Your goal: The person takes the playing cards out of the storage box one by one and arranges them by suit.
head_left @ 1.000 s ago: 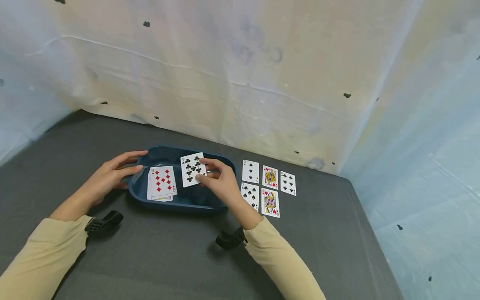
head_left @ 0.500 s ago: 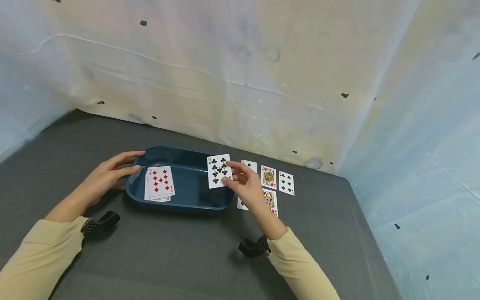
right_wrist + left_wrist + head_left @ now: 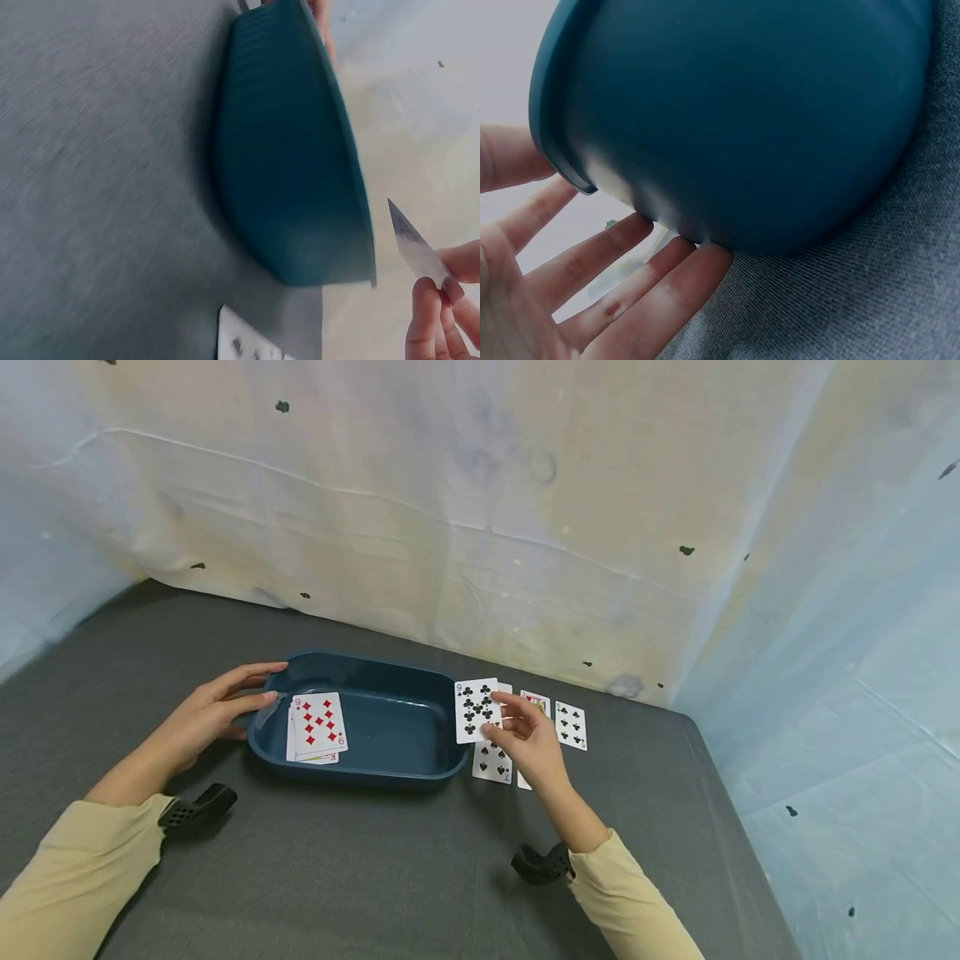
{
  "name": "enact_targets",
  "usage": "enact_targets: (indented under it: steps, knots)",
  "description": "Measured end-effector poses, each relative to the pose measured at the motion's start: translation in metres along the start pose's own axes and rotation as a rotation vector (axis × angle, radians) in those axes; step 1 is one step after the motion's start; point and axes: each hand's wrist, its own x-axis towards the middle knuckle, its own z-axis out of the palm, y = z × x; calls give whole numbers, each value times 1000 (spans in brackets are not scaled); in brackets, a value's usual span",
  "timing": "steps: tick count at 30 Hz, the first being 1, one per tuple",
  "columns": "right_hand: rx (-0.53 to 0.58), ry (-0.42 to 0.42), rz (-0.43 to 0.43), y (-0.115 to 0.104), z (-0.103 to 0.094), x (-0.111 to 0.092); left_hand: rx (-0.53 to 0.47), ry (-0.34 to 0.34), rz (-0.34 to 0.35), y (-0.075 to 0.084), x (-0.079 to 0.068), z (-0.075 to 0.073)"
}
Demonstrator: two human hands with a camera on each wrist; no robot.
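Between thumb and fingers my right hand (image 3: 531,742) pinches a nine of clubs playing card (image 3: 474,710), held up at the right end of a dark blue tray (image 3: 390,781). In the right wrist view the card (image 3: 421,255) appears nearly edge-on. At the other end, my left hand (image 3: 213,714) holds the tray, its thumb at the rim and several fingertips against the outer wall, as the left wrist view shows. Inside the tray, at the left, lies a small stack of cards (image 3: 319,725) with a nine of diamonds on top.
Face-up cards lie in two rows right of the tray, among them a six of clubs (image 3: 571,726) and a seven of spades (image 3: 492,767). My right hand and its card partly cover others. A pale curtain (image 3: 420,510) hangs behind the grey tabletop (image 3: 360,868).
My right hand has carried the nine of clubs rightward, from above the tray to its right end, overlapping the laid-out cards. The left hand keeps its place on the tray.
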Motion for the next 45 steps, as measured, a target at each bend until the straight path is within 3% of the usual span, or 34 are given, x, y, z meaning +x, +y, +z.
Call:
enact_targets:
  steps: [17,31,45]
  knots:
    - [0,82,85,34,-35,-14,2,-3,-4,0,-1,-1]
    - [-108,193,198,68,-73,-29,-9,-9,5,0,-1,0]
    - [-173,230,251,90,-99,-41,1,-6,-1,-1,0,0]
